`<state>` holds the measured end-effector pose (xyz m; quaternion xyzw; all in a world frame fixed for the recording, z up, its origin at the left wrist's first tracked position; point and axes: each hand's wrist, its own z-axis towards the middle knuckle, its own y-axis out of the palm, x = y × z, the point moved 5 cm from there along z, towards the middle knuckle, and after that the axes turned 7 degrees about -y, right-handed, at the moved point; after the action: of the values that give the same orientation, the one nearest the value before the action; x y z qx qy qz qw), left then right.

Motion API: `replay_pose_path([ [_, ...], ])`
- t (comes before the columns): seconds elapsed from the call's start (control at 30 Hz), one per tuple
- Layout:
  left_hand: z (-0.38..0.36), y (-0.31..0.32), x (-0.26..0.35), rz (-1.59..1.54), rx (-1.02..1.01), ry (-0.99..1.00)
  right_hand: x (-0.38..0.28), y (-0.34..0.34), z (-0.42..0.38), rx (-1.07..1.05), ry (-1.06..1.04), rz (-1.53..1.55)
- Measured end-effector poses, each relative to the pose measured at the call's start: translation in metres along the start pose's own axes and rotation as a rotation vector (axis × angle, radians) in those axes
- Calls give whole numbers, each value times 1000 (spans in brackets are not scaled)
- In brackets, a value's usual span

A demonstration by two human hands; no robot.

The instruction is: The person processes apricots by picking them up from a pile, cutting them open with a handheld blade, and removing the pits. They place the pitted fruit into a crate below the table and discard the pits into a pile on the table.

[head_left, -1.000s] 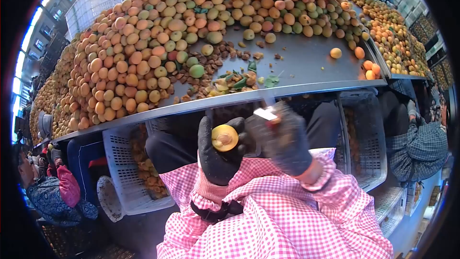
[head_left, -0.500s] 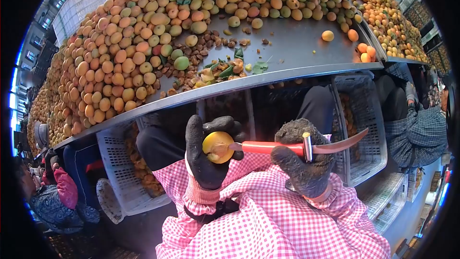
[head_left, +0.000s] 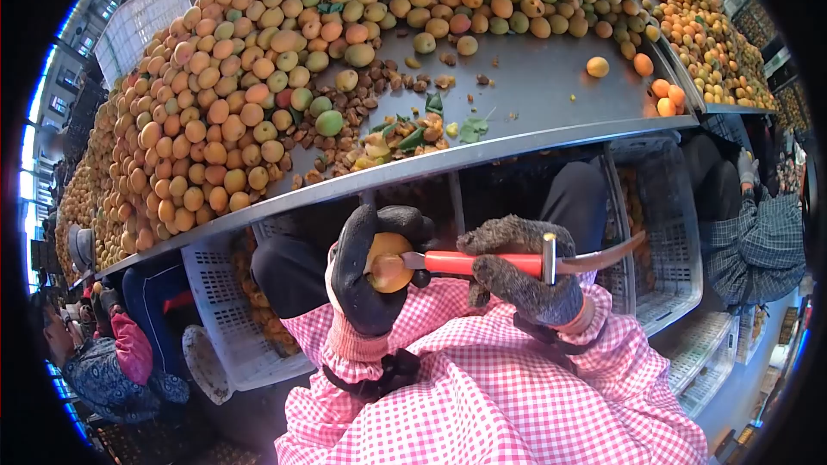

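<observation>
My left hand (head_left: pixel 370 267), in a black glove, is wrapped round a yellow-orange fruit (head_left: pixel 390 263) above my lap. My right hand (head_left: pixel 523 267), in a dirty dark glove, grips a tool with a red handle (head_left: pixel 448 263). The tool's short metal tip meets the right side of the fruit, and its curved blade (head_left: pixel 607 257) points away to the right. Beyond both hands, a large heap of orange and green fruits (head_left: pixel 233 86) lies on the metal table (head_left: pixel 534 90), with brown pits (head_left: pixel 366 86) and green leaves (head_left: pixel 474 127) near its front edge.
White crates with fruit pieces stand below the table, one at left (head_left: pixel 220 301) and one at right (head_left: pixel 668 232). The table's metal edge (head_left: pixel 388 174) runs in front of my hands. Co-workers sit at the far left (head_left: pixel 112 370) and far right (head_left: pixel 754 241).
My right hand has shifted left and its fingers now lie further along the red handle. The fruit has turned in my left hand. The view has shifted slightly.
</observation>
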<state>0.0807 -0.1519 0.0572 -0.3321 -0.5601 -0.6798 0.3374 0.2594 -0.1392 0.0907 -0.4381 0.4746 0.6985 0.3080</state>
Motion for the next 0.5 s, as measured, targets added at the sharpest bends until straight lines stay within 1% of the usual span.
replay_pose_path([
  [0.03, 9, 1, 4, 2, -48, 36, -2, 0, 10, -8, 38, -18],
  [0.07, 18, -17, -6, -67, 69, -128, 2, -1, 18, 19, 107, 108],
  [0.1, 30, -19, 2, -63, 59, -116, 2, -1, 28, 43, 164, 96],
  [0.17, 50, -5, 31, 771, -84, 279, 0, 0, 52, 29, 74, -13],
  [0.2, 57, -13, 28, 670, -13, 210, 6, 4, 59, 55, 176, 91],
  [0.23, 67, -20, 25, 688, 3, 159, 12, 6, 69, 5, 121, 18],
  [0.3, 82, -26, 32, 885, -49, 348, 25, 10, 88, 36, 188, 188],
  [0.33, 90, -31, 30, 884, -42, 355, 21, 15, 98, 81, 250, 77],
  [0.37, 98, -39, 30, 864, 34, 367, 25, 17, 106, 6, 240, -22],
  [0.4, 105, -46, 29, 842, 109, 377, 25, 20, 111, -80, 27, -291],
  [0.43, 115, -42, 36, 842, 117, 378, 26, 28, 114, -166, -190, -554],
  [0.47, 129, -50, 39, 460, 250, 116, 40, 30, 117, -131, 105, -149],
  [0.5, 138, -59, 32, 69, 368, -141, 49, 35, 114, 103, 234, 199],
])
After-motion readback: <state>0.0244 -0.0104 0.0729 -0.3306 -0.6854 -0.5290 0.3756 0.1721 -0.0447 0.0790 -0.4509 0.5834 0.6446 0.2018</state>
